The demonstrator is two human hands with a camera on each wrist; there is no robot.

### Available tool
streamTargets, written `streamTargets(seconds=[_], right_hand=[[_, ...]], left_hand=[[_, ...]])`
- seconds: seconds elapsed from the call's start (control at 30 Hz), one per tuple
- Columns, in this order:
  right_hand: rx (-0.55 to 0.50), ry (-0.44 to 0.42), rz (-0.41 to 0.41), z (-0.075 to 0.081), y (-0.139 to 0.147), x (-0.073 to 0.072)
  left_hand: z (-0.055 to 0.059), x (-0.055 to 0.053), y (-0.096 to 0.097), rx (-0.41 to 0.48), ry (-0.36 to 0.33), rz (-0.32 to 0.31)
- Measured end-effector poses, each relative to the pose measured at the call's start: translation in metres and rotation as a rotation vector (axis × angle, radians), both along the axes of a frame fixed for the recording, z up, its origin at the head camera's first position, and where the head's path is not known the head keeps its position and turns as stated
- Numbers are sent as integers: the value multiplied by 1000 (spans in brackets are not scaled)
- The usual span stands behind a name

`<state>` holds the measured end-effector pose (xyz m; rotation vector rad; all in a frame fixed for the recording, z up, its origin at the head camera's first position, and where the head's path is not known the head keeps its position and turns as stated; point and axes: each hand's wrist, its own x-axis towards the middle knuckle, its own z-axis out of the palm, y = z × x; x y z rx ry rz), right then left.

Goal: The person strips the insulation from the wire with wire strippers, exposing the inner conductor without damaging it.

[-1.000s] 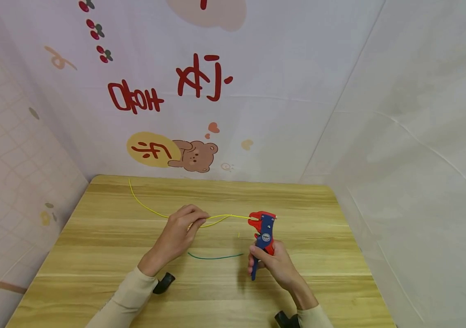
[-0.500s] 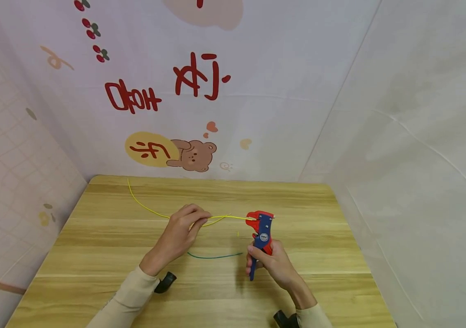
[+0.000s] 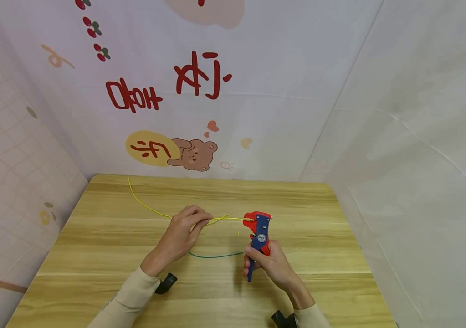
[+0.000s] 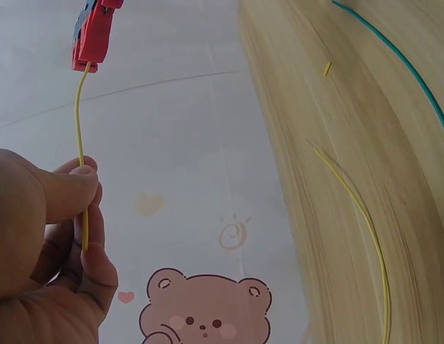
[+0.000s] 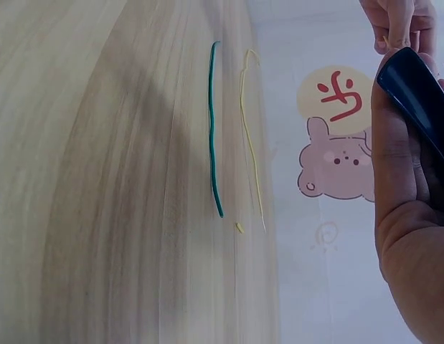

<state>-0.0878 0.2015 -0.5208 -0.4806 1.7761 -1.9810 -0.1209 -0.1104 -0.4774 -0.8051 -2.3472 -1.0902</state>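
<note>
One stripper in right grip, handle nearward, nose leftward; wire in left grip

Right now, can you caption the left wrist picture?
Left grip pinches a yellow wire running into a red and blue tool.

Pale printed wall, wood-grain tabletop

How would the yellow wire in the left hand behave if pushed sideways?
The yellow wire is probably light, being thin beside the tool. Its visible span bows gently, so it seems springy rather than limp. Being slender, it would likely bend.
</note>
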Motion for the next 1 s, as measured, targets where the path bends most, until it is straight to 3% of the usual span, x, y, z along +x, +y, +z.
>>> streamTargets(seconds=[1.0], right_hand=[[29,9,-22,0,-4,-1]], left_hand=[[0,1,-3,12,-56,-18]])
